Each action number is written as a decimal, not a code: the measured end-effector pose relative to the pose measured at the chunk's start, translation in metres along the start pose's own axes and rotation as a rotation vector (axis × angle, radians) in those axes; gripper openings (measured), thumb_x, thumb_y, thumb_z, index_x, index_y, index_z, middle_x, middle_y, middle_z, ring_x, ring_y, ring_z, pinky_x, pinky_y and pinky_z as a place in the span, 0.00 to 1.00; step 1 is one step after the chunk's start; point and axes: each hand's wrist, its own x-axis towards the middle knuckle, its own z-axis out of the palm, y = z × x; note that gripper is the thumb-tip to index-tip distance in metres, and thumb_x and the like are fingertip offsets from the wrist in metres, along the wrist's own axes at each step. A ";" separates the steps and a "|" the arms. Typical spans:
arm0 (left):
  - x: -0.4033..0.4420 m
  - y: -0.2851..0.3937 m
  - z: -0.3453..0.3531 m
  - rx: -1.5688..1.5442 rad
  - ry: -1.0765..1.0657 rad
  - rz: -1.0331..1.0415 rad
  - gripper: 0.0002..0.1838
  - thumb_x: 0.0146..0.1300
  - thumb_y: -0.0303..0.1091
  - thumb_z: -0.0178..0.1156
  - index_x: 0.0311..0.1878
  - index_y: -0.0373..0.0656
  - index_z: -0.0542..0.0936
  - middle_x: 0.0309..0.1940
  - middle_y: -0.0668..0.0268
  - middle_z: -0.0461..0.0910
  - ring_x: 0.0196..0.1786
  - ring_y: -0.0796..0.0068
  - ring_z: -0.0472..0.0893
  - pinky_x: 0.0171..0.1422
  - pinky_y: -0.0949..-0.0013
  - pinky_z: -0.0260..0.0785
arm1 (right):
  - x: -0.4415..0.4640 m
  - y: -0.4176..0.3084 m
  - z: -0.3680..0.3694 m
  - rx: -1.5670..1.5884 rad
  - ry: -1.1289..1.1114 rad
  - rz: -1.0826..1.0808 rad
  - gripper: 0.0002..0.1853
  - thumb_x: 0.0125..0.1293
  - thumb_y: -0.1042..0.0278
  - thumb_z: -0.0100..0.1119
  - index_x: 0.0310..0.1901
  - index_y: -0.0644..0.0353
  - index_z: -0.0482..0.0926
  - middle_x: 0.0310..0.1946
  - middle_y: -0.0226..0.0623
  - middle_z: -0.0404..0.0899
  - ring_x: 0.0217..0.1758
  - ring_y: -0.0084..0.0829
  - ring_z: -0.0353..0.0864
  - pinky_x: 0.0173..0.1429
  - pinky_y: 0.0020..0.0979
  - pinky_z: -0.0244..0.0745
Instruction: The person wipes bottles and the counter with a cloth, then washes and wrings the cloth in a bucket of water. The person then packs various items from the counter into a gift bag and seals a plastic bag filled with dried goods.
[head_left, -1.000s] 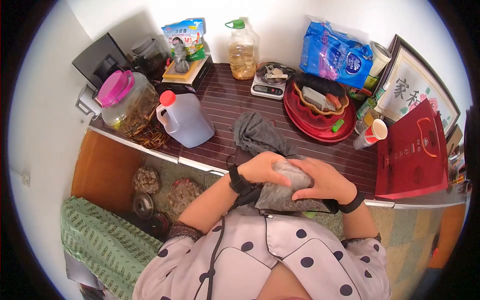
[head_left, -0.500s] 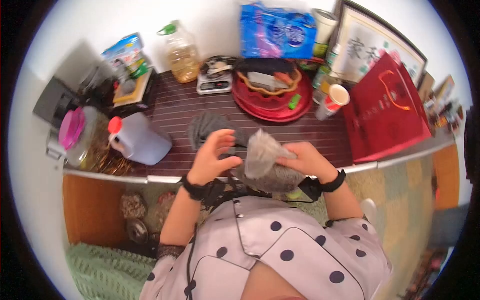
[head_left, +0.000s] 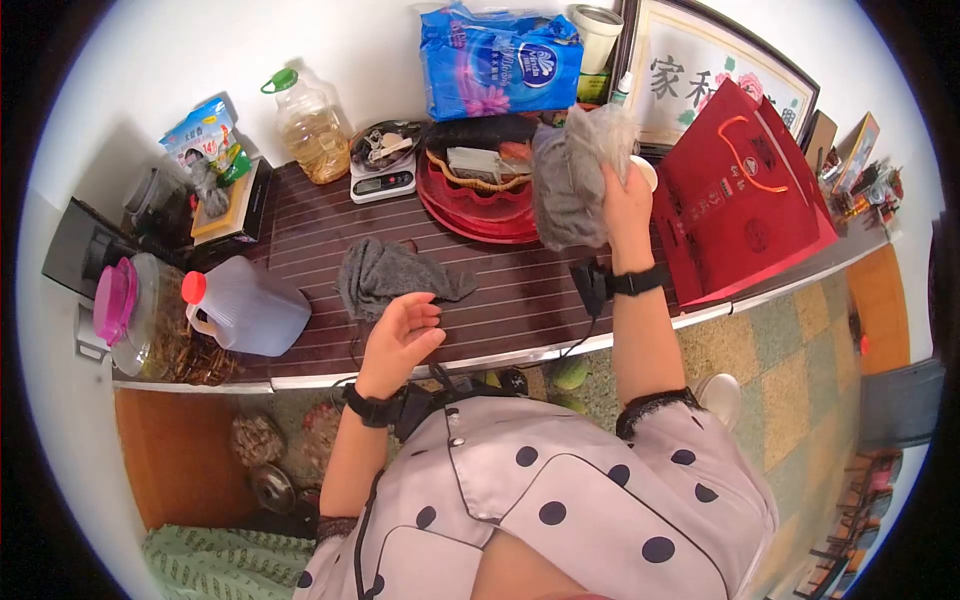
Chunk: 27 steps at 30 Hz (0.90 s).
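In the head view my right hand (head_left: pixel 628 215) is closed round a crumpled clear plastic bag (head_left: pixel 598 135) and a grey cloth (head_left: pixel 568 200) that hangs with it, in front of the red tray's right side. Whether the cloth is inside the bag or bunched against it, I cannot tell. My left hand (head_left: pixel 398 345) is empty, its fingers apart, just above the table's front edge. Beyond its fingertips a second grey cloth (head_left: pixel 385 278) lies bunched on the dark striped table (head_left: pixel 470 325).
Red trays (head_left: pixel 470 222) and a kitchen scale (head_left: pixel 383 185) stand at the back, near an oil bottle (head_left: pixel 312 130) and a blue tissue pack (head_left: pixel 500 65). A red gift bag (head_left: pixel 745 200) stands right; a jug (head_left: pixel 250 305) and a pink-lidded jar (head_left: pixel 150 320) stand left.
My right hand has carried the plastic bag and grey cloth from in front of my body up, away and to the right. My left hand has lowered slightly and moved left, still open.
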 end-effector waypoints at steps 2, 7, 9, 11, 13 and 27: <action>-0.003 0.002 -0.001 -0.009 0.021 -0.017 0.26 0.59 0.22 0.63 0.61 0.41 0.68 0.52 0.62 0.73 0.55 0.71 0.74 0.60 0.68 0.69 | 0.018 0.020 0.014 -0.166 0.042 -0.038 0.19 0.65 0.61 0.54 0.49 0.72 0.75 0.39 0.57 0.80 0.43 0.53 0.79 0.49 0.42 0.72; -0.008 -0.004 -0.006 -0.006 0.058 -0.024 0.26 0.59 0.22 0.63 0.61 0.41 0.69 0.51 0.63 0.73 0.54 0.72 0.74 0.60 0.68 0.69 | 0.028 0.028 0.045 -0.433 0.256 -0.116 0.19 0.64 0.67 0.50 0.50 0.74 0.72 0.40 0.62 0.78 0.46 0.60 0.76 0.51 0.49 0.70; -0.010 -0.005 -0.008 -0.003 0.062 -0.027 0.26 0.60 0.23 0.63 0.61 0.41 0.69 0.51 0.63 0.73 0.54 0.73 0.74 0.59 0.69 0.69 | 0.031 0.033 0.050 -0.470 0.328 -0.148 0.19 0.63 0.68 0.50 0.50 0.75 0.72 0.41 0.63 0.77 0.47 0.60 0.76 0.52 0.49 0.70; -0.011 -0.005 -0.009 -0.014 0.071 -0.044 0.26 0.60 0.23 0.62 0.61 0.41 0.68 0.51 0.63 0.73 0.53 0.73 0.74 0.59 0.70 0.69 | 0.035 0.013 0.048 -0.464 0.226 -0.097 0.20 0.62 0.69 0.51 0.52 0.75 0.71 0.44 0.62 0.76 0.49 0.59 0.75 0.52 0.49 0.71; -0.010 -0.005 -0.009 -0.025 0.070 -0.064 0.25 0.60 0.23 0.62 0.61 0.41 0.68 0.51 0.63 0.73 0.53 0.74 0.74 0.59 0.70 0.69 | 0.035 0.009 0.055 -0.507 0.236 -0.141 0.20 0.62 0.69 0.51 0.53 0.74 0.70 0.45 0.62 0.76 0.49 0.59 0.75 0.52 0.49 0.71; 0.000 0.001 -0.012 -0.027 0.133 0.020 0.43 0.54 0.32 0.70 0.71 0.47 0.58 0.66 0.57 0.60 0.66 0.62 0.66 0.63 0.56 0.69 | -0.031 -0.063 0.030 0.027 -0.560 -0.460 0.20 0.63 0.70 0.55 0.56 0.65 0.73 0.49 0.48 0.77 0.54 0.47 0.76 0.58 0.37 0.70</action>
